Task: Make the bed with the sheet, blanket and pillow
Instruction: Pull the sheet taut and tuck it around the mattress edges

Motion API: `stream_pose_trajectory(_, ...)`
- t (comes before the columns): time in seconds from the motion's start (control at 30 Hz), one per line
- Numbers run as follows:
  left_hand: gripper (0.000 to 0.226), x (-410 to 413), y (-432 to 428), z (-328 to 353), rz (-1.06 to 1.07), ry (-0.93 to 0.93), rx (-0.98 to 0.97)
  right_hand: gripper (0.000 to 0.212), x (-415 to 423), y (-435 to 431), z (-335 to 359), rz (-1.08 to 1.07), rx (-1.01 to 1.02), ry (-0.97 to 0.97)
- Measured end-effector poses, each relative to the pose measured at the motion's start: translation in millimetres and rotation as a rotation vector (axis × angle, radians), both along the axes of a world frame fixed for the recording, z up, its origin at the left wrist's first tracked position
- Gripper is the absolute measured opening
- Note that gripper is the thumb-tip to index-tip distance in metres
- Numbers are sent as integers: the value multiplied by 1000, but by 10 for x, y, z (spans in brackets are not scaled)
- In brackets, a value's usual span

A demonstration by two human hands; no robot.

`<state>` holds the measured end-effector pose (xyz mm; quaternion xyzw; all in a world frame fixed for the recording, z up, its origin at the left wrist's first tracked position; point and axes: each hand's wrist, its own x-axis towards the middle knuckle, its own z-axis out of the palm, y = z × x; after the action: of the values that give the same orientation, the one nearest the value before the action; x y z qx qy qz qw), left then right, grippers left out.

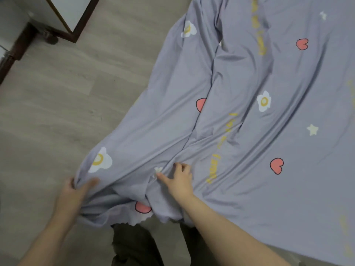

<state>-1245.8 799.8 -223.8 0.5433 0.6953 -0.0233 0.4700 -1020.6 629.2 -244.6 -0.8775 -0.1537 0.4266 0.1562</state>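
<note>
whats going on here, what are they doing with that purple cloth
A person is laying out a lilac printed sheet. Their left hand grips a bunched corner of it, and the fingers of the right hand pinch a fold just beside that. The rest lies spread out ahead of them, with long creases running through it.

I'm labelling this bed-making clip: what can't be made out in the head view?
- Bed surface: head view, covered by the sheet.
- Yellow lettering: head view, too blurred to read.
- Right hand: head view, blur hides whether it has a grip on the fabric or only presses.
- Dark wooden frame: head view, cut off by the top edge.
</note>
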Motion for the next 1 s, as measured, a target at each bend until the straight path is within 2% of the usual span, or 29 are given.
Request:
stream_pose_trajectory(0.07, 52, -60, 146, -33, -278, 74, -84, 84, -159, 182, -18, -10, 39, 112)
stream_pose_trajectory(0.1, 41, -90, 222, -65, -350, 121, -58, 83, -267, 271, -20, -28, 60, 181)
stream_pose_trajectory(0.2, 21, -198, 483, -93, -270, 188, 108, 82, -659, 550, -1, -91, 17, 312)
stream_pose_trajectory(0.27, 18, -258, 621, -85, -205, 137, 87, 70, -856, 695, -39, -92, -66, 186)
stream_pose_trajectory(0.37, 18, -312, 707, -92, -185, 9, -19, 24, -928, 826, -57, -174, -172, -56)
stream_pose_trajectory(0.4, 19, -320, 715, -69, -183, -39, -42, 16, -926, 847, -43, -232, -167, -90)
stream_pose_trajectory(0.47, 17, -323, 741, -34, -170, -88, -56, 7, -946, 873, -5, -247, -169, -173)
stream_pose_trajectory(0.53, 10, -317, 773, -12, -128, -99, -57, 9, -989, 909, 33, -173, -164, -301)
stream_pose_trajectory(0.6, 4, -299, 807, -7, -103, -131, -77, 13, -1022, 972, 43, -183, -22, -312)
stream_pose_trajectory(0.67, 20, -251, 839, -12, -130, -146, -91, 13, -1027, 1034, 23, -223, 155, -113)
stream_pose_trajectory(0.73, 40, -200, 859, -3, -157, -197, -118, 9, -999, 1061, 20, -129, 199, 78)
stream_pose_trajectory(0.77, 54, -161, 875, 14, -185, -246, -136, 6, -967, 1060, 5, -71, 205, 140)
stream_pose_trajectory(0.8, 69, -120, 898, 32, -234, -295, -148, 11, -917, 1058, -13, -26, 200, 155)
stream_pose_trajectory(0.87, 85, 3, 951, 48, -394, -367, -183, 27, -772, 1072, -42, -54, 191, 68)
stream_pose_trajectory(1.0, 58, 369, 1015, 23, -663, -305, -240, 30, -327, 1116, -55, -512, 229, -300)
